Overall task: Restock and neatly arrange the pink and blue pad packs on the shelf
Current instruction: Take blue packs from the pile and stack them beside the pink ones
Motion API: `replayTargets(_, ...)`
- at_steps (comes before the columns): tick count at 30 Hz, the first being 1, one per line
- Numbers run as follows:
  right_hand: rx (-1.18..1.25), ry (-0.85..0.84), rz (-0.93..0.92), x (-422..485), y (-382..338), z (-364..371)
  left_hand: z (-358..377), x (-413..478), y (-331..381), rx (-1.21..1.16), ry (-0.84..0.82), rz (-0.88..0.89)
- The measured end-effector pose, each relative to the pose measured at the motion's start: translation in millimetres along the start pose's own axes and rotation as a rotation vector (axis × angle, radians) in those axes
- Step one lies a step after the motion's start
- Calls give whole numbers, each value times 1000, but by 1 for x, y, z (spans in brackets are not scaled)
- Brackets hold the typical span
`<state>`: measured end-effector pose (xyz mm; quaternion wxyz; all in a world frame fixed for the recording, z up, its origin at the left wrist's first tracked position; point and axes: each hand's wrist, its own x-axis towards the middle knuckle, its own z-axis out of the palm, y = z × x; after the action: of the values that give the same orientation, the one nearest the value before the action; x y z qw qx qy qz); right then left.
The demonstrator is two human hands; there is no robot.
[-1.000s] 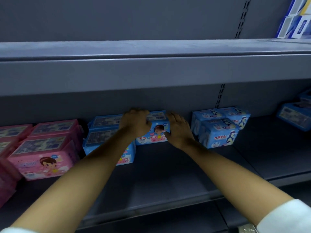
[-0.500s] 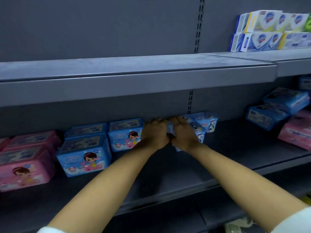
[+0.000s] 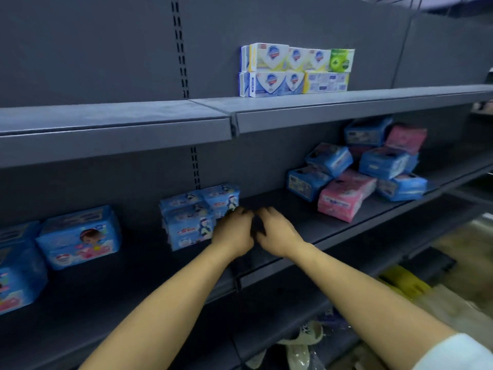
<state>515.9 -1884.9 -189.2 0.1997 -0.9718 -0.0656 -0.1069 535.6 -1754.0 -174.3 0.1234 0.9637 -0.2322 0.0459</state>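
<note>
On the middle shelf (image 3: 288,206), both hands sit close together just to the right of the small blue packs (image 3: 192,217), which stand stacked near the back panel (image 3: 128,188). The left hand (image 3: 234,231) has its fingers curled, with the knuckles at or against the stack's right edge. The right hand (image 3: 277,233) is curled too, over bare shelf. Blur hides the fingertips, so I cannot tell whether either hand grips a pack or holds nothing. The likeliest trouble lies further right, where the heap of pink and blue packs (image 3: 384,161) is piled at odd angles. Its lowest pink pack (image 3: 344,196) lies near the shelf's front edge, so pulling one pack from the pile could send others sliding off. The soft wrappers probably slip on each other and dent under a hard squeeze. Nearer in, a careless sweep of the left wrist could topple the small blue stack or shove it crooked toward the larger blue pack (image 3: 80,236), which stands apart to its left.
</note>
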Motion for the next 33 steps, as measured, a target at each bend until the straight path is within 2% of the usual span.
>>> replayTargets(9, 65, 43, 137, -34, 98, -33, 38, 36, 88, -129, -55, 14)
replayTargets(14, 145, 179, 281, -30, 139, -45, 52, 68, 110, -235, -93, -46)
replayTargets(17, 179, 288, 369, -19, 164, -53, 61, 95, 124, -307, -177, -110)
replayTargets(20, 177, 362, 444, -6, 188, -64, 72, 124, 136, -448, -250, -170)
replayTargets(25, 228, 479, 627, 18, 236, -75, 88, 170, 151, -656, -271, -206)
replayTargets(30, 357, 468, 822, 38, 273, -80, 102, 208, 159, -728, -243, -245)
replayTargets(33, 391, 460, 850, 48, 288, -80, 112, 223, 164, -800, -280, -301)
